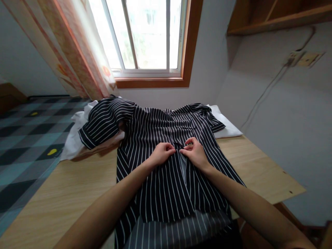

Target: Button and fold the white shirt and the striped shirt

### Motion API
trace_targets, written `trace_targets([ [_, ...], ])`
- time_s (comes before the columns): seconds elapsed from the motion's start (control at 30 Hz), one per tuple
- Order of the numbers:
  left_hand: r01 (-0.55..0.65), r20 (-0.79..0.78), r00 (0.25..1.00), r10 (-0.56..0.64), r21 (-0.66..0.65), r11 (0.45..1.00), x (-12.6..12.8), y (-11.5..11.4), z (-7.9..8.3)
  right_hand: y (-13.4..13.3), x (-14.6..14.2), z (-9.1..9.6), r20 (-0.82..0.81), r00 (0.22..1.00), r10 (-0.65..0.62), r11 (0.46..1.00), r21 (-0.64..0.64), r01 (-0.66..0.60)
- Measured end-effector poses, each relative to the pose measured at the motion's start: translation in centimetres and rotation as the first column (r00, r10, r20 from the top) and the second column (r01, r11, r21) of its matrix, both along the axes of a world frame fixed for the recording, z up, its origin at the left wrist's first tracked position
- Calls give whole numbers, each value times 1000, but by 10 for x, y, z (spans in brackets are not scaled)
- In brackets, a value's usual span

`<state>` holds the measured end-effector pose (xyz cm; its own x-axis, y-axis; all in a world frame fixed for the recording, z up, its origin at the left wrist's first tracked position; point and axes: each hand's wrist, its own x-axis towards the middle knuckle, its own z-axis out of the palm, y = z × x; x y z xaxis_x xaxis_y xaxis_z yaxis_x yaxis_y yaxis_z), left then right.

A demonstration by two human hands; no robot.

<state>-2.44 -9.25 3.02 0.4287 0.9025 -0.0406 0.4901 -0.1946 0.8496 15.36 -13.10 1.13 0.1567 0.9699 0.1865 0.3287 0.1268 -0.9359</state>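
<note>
A black shirt with thin white stripes (155,186) lies spread front-up on a wooden table (64,193), its hem hanging over the near edge. My left hand (162,153) pinches the left side of the shirt's front opening at mid-chest. My right hand (194,151) pinches the right side of the same opening, fingertips almost touching the left hand's. The front gapes a little below my hands, showing the lighter inside. One short sleeve (101,124) spreads out to the left.
White cloth (74,138) lies under the shirt's far end, showing at both sides. A checked blue-and-black bedspread (26,145) borders the table's left. A curtain (77,48) and window stand behind; a wall with a socket and cable (298,58) is on the right.
</note>
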Motion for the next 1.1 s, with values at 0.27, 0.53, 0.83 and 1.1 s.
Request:
trace_targets([
  [0.27,1,-96,995,7,76,997,5,-7,-1,-11,-12,4,117,992,49,993,105,-62],
  [0.53,-19,57,998,26,-119,993,2,-3,-3,-9,-13,-1,36,999,13,998,60,-15],
  [0.83,-90,161,976,148,-323,942,6,-9,1,-11,-13,-2,12,998,68,996,54,-69],
  [1.1,-116,141,973,183,-386,915,7,-11,6,-6,-7,-1,-116,979,166,986,-9,-168],
])
